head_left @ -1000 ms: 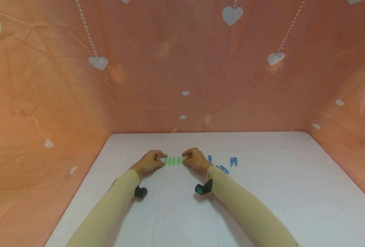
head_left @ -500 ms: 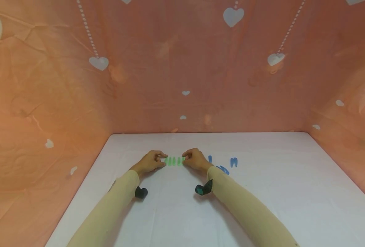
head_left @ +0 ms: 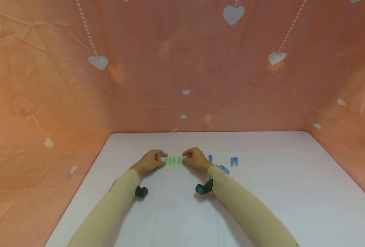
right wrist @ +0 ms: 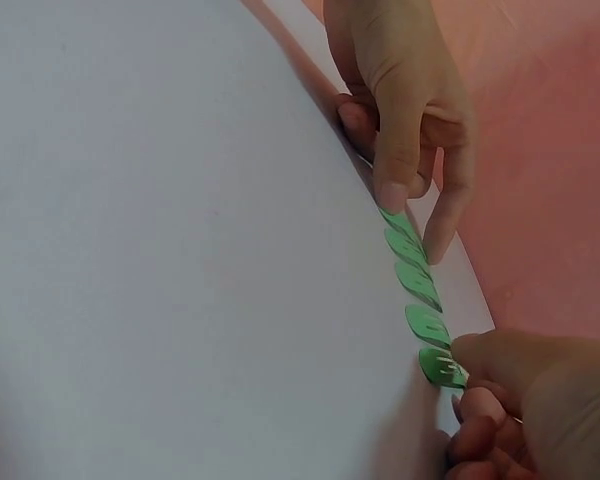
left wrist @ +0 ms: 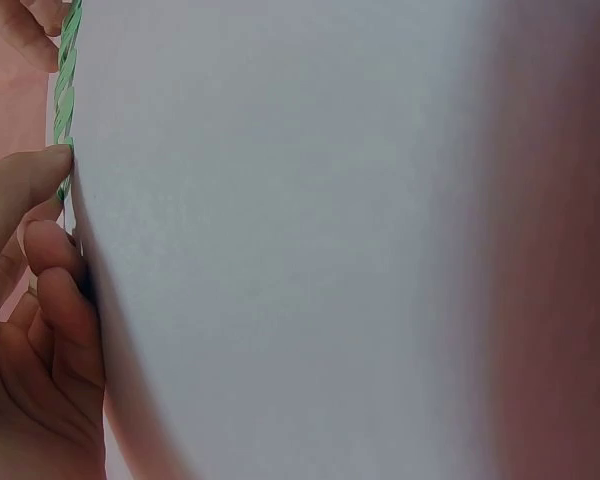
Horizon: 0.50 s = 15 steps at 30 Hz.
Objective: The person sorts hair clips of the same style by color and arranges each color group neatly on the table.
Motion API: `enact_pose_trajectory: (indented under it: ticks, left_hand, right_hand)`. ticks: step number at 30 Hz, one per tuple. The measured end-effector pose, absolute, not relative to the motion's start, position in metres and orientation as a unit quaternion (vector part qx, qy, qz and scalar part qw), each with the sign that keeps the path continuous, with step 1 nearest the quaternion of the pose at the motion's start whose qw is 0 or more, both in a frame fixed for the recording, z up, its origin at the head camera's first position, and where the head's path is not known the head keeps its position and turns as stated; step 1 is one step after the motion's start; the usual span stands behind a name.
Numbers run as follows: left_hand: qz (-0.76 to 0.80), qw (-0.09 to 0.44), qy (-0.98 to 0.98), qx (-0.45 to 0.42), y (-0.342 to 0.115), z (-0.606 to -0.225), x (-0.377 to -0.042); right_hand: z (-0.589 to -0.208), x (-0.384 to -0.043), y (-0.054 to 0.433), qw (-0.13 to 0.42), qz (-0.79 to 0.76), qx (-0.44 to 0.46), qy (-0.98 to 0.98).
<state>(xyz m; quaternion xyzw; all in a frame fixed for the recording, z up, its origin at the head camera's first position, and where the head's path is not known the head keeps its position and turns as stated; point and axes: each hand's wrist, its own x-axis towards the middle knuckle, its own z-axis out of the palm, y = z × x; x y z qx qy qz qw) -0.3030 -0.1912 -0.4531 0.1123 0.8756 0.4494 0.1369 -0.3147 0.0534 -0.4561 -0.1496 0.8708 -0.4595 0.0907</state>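
Observation:
Several green teardrop-shaped snap hair clips [head_left: 174,160] lie side by side in a short row on the white table. At the row's left end my left hand [head_left: 150,160] holds the outermost clip [right wrist: 392,219] between thumb and index finger, one at each end of it. My right hand [head_left: 196,159] has its thumb and index finger on the rightmost green clip [right wrist: 440,368], partly covering it. The left wrist view catches the row edge-on, with the left thumb [left wrist: 55,160] at its near end. A slightly wider gap splits the row near its middle.
To the right of my right hand lie several blue hair clips: a single one [head_left: 210,158], a slanted group [head_left: 223,169] partly behind the sleeve, and a pair [head_left: 234,162]. An orange cloth [head_left: 182,75] with pale hearts stands around the white table [head_left: 182,212].

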Motion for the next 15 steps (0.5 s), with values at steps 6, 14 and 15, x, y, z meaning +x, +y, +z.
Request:
enact_pose_trajectory:
  ticks: [6, 14, 15]
  left_hand:
    - [0.449, 0.131, 0.877, 0.108, -0.1903, -0.453, -0.303]
    - [0.455, 0.132, 0.875, 0.095, -0.1892, -0.4527, -0.3017]
    - [0.456, 0.133, 0.875, 0.093, -0.1891, -0.4525, -0.3018]
  right_hand:
    - [-0.4569, -0.3152, 0.0523, 0.081, -0.465, -0.148, 0.869]
    - [-0.4558, -0.313, 0.0519, 0.08, -0.464, -0.136, 0.872]
    - [-0.4551, -0.3124, 0.0518, 0.084, -0.466, -0.13, 0.871]
